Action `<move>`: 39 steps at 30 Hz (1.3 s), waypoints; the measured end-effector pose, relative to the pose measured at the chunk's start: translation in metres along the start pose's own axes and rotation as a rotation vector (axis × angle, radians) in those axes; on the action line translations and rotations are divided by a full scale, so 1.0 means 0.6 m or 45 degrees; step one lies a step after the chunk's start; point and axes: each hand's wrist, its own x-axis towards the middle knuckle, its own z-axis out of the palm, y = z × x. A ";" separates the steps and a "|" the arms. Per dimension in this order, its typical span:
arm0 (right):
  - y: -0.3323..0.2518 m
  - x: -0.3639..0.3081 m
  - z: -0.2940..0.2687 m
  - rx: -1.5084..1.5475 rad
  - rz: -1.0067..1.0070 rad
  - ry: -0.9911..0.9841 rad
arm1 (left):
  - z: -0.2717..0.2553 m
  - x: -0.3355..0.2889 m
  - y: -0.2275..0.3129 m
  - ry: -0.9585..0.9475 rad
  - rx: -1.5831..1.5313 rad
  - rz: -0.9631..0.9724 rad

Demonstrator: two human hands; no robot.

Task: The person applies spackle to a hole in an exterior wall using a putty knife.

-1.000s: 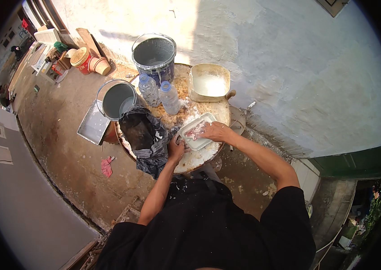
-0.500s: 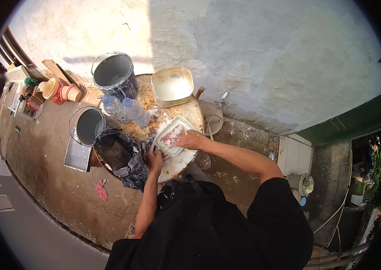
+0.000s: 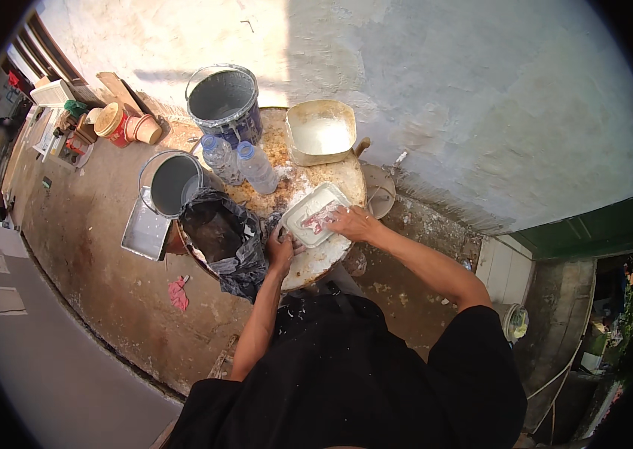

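On a round, stained tabletop (image 3: 309, 269) is a pale rectangular mould-like tray (image 3: 300, 212). My left hand (image 3: 282, 251) has its fingers curled round the tray's near left edge. Inside the tray, my right hand (image 3: 354, 224) pinches a pinkish-red cloth (image 3: 319, 218) dusted with white powder and presses it on the tray's inner surface. Beside my left hand sits a black plastic bag (image 3: 242, 262), its mouth gaping. Two clear plastic bottles with blue tops, a nearer one (image 3: 259, 172) and a farther one (image 3: 219, 159), stand beyond the tray.
A large dark bucket (image 3: 223, 105) and a yellowish basin (image 3: 322, 133) stand at the table's far side. Left of them are a smaller bucket (image 3: 176, 183) and a grey rectangular pan (image 3: 143, 233). Another pink cloth (image 3: 179, 293) lies on the floor. A plastered wall (image 3: 466, 112) rises behind.
The whole view has shifted, so the table and its things appear farther right. My right hand has moved the cloth slightly within the tray; my left hand keeps its hold on the edge.
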 end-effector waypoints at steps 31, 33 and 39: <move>0.011 -0.147 0.035 -0.050 -0.088 0.180 | 0.006 -0.004 0.011 -0.016 -0.077 -0.021; 0.017 -0.145 0.028 -0.019 -0.035 0.205 | 0.006 -0.003 0.012 -0.016 -0.100 -0.011; 0.043 -0.108 -0.022 0.102 0.068 0.570 | 0.004 -0.001 0.005 -0.024 -0.025 -0.002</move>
